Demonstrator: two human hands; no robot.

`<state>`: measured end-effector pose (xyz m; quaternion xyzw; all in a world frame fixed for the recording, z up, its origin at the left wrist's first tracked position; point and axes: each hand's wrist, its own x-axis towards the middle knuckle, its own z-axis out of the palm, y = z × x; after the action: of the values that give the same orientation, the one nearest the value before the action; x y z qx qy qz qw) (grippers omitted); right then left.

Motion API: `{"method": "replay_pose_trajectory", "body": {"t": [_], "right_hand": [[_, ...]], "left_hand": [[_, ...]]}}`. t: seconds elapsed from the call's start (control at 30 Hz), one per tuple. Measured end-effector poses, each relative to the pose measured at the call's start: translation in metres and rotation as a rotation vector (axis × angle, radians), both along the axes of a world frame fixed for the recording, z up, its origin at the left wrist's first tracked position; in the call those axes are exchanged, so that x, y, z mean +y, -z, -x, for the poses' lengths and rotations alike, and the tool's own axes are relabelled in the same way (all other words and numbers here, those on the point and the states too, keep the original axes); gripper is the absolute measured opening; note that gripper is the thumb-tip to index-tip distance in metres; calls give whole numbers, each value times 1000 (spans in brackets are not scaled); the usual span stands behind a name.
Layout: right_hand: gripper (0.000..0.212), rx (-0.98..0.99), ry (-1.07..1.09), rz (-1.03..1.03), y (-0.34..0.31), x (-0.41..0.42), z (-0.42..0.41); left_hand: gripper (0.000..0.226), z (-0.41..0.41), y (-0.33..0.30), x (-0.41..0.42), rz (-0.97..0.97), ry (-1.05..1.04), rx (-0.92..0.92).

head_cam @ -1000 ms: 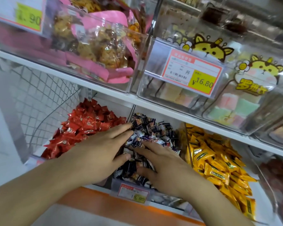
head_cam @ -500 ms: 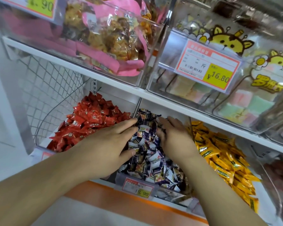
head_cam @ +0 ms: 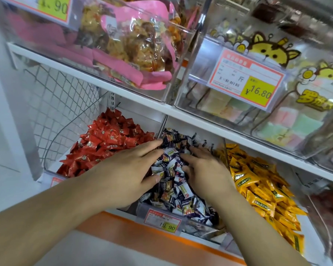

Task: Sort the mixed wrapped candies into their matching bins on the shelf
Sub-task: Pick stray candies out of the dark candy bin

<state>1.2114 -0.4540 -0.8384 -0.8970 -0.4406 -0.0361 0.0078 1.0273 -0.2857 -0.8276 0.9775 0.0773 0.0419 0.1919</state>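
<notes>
A: Nearest thing in view?
B: Two bare forearms coming up from the bottom edge. Just under the wrists, a price tag (head_cam: 162,221) on the front lip of the middle bin (head_cam: 201,230), w/ an orange shelf edge (head_cam: 123,233) below it

A: Left hand?
B: Left hand (head_cam: 123,173) lies palm down on the left part of the dark blue-and-white wrapped candies (head_cam: 178,196), fingers straight and spread, tips pointing up and right. Thumb presses the pile. It grips nothing that I can see

A: And the right?
B: Right hand (head_cam: 206,167) sits on the right part of the same pile, fingers bent down into the wrappers. Whether it's pinching one, can't tell, tips are buried

A: So where's the candy?
B: Dark ones fill the middle bin, under and between both hands. Left of the left hand, touching its knuckle side, a heap of red wrapped candies (head_cam: 108,143). Right of the right hand, past a clear divider, yellow wrapped candies (head_cam: 261,191)

A: Farther out?
B: Wire mesh panel (head_cam: 65,104) beyond the red heap. Above both hands, the white upper shelf (head_cam: 146,100) w/ clear bins: pink snack bags (head_cam: 135,50) over the left hand, a yellow 16.80 tag (head_cam: 258,91) and pastel cubes (head_cam: 288,129) over the right
</notes>
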Motion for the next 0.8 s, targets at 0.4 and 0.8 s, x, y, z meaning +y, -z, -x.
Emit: {"method": "replay_pose_trajectory", "body": {"t": [0.4, 0.8], "right_hand": [[27, 186, -252, -120, 2, -6, 10], [26, 204, -100, -202, -9, -5, 10]], "left_hand": [[68, -2, 3, 0, 21, -5, -23], [66, -2, 3, -1, 16, 4, -49]]}}
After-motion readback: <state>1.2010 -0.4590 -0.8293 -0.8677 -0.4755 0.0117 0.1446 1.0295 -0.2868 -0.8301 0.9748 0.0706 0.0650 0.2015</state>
